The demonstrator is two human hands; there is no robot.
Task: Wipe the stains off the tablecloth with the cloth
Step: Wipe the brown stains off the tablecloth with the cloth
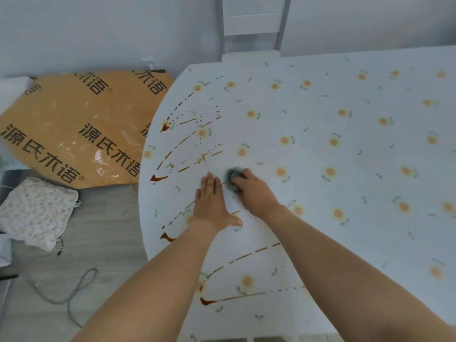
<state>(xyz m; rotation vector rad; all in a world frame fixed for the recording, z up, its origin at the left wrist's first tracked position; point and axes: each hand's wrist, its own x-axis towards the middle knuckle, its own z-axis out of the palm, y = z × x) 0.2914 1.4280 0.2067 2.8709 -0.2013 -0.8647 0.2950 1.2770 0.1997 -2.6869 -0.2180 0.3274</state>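
A pale blue tablecloth printed with small orange flowers covers the table. Brown stains run across its left part in dashed streaks, ending in darker blobs near the left edge. My right hand grips a small dark grey-blue cloth, blurred, and holds it down on the tablecloth among the streaks. Beside it, my left hand lies flat on the tablecloth with straight fingers, just left of the cloth.
A white chair stands at the table's far side against the wall. On the floor to the left lie an orange printed board, a floral cushion and a grey cable.
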